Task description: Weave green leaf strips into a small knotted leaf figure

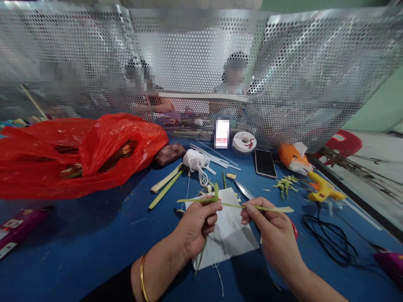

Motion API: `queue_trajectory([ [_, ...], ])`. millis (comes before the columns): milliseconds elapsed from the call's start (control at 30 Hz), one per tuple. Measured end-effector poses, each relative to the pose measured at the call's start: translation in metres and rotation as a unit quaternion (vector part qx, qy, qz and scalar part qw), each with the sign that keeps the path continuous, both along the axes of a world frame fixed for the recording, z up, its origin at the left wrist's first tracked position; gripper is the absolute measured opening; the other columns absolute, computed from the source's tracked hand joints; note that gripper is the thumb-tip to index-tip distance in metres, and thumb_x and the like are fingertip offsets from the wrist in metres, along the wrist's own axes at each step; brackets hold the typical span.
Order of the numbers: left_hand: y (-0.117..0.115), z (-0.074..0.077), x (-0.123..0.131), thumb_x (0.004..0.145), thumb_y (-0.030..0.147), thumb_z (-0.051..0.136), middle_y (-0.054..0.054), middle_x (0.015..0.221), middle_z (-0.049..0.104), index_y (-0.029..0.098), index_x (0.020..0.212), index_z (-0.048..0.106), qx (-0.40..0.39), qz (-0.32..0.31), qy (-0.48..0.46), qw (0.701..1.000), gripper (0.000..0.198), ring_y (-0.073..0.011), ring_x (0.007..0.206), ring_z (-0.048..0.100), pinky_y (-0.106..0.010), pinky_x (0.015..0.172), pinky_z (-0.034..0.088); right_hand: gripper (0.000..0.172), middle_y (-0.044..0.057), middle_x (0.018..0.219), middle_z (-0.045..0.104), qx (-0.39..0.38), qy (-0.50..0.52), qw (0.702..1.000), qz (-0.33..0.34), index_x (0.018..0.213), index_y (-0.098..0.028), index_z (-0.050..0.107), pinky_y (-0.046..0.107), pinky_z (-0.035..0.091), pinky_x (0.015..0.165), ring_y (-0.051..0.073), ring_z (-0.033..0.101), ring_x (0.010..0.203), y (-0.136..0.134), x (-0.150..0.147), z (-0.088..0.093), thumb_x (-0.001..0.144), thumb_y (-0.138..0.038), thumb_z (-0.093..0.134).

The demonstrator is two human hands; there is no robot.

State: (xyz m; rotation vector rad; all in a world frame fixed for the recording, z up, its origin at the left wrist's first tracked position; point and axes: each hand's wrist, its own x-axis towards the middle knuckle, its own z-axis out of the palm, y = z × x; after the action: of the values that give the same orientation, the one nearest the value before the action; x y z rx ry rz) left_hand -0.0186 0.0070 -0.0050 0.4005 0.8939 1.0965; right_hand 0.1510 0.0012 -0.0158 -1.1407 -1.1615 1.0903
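My left hand [197,224] is closed around a folded green leaf strip [204,200], pinching it between thumb and fingers above a white sheet of paper [231,235]. My right hand [272,235] pinches the other end of the long pale leaf strip [270,208], which stretches between both hands. A gold bangle sits on my left wrist. Scissors [244,189] lie just beyond the paper.
On the blue table [94,235]: a red plastic bag [72,155] at left, white thread ball [193,160], leaf stalks [165,184], tape roll [244,141], phone [265,162], yellow glue gun [323,188] with black cord [330,239]. A perforated metal screen [315,75] stands behind; other people sit beyond it.
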Motion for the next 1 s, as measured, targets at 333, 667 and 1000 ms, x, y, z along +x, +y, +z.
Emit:
queue_trajectory([
  [333,0.002,0.002,-0.006,0.063,0.019,0.083,-0.001,0.075,0.063,0.012,0.095,0.07,0.025,-0.035,-0.032,0.999,0.036,-0.0014,0.046,0.038,-0.017,0.042,0.017,0.034,0.002,0.073,0.065,-0.051,0.105,0.989,-0.093,0.077,-0.019,0.071,0.029,0.049,0.064,0.017,0.059,0.066,0.017,0.013,0.007,0.061,-0.044,0.086],
  [667,-0.006,0.001,-0.003,0.077,0.027,0.072,-0.003,0.071,0.065,0.013,0.1,0.069,0.039,-0.166,0.038,0.985,0.027,-0.0008,0.039,0.032,-0.021,0.04,0.009,0.04,0.005,0.07,0.068,0.094,-0.258,0.961,0.035,0.06,-0.023,0.072,0.034,0.044,0.07,0.022,0.06,0.071,0.017,0.027,0.022,0.089,-0.047,0.059],
  [1000,-0.01,0.004,-0.002,0.081,0.052,0.068,-0.003,0.072,0.065,0.015,0.092,0.066,0.091,-0.261,0.072,0.958,0.039,-0.0033,0.043,0.037,-0.02,0.039,0.017,0.021,0.003,0.076,0.069,-0.155,0.119,0.972,0.129,0.065,-0.017,0.072,0.027,0.048,0.071,0.016,0.061,0.073,0.002,0.001,0.012,0.066,-0.034,0.085],
])
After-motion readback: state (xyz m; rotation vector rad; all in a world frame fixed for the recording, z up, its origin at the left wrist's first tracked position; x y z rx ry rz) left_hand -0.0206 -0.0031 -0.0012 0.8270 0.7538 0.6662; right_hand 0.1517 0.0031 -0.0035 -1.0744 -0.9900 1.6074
